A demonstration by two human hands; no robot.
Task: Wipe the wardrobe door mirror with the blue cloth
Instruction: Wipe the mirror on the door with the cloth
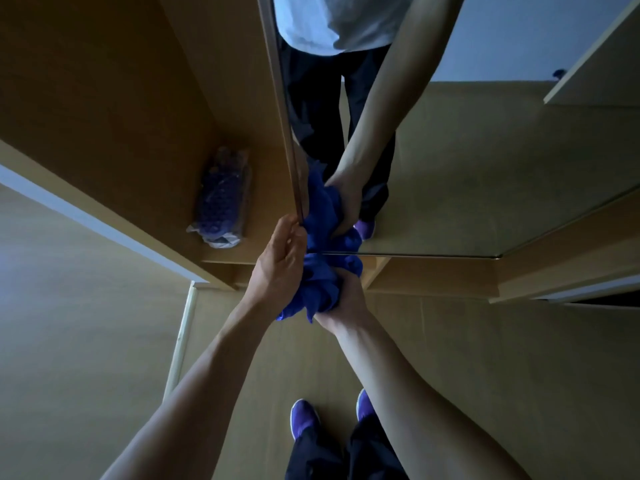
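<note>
Your left hand [280, 258] sits at the centre of the frame, its fingers curled round the thin front edge of the wardrobe door [284, 126], right at the door's bottom corner. Just beside it, your right hand [346, 301] clutches the blue cloth [322, 284]. The cloth is a soft, crumpled bundle pushed against the lowest strip of the mirror [467, 161], and it spills over the mirror's bottom edge.

That bottom edge is a straight, bright line running right from the cloth towards the right of the frame, where it meets a slanted corner. The glass above it is smooth and flat, with open room up and to the right of the cloth. It reflects your arm, the cloth and the pale floor.

Left of the door edge, the open wardrobe [104, 81] is matt, tan board. A lumpy bag [221, 195] of clear, crinkled plastic with purple contents lies on its bottom panel, apart from your left hand.

The floor [502, 375] in the lower half is plain and light brown. Your purple shoes [304, 415] stand at the bottom centre, and a narrow pale trim [180, 341] runs along the lower left.
</note>
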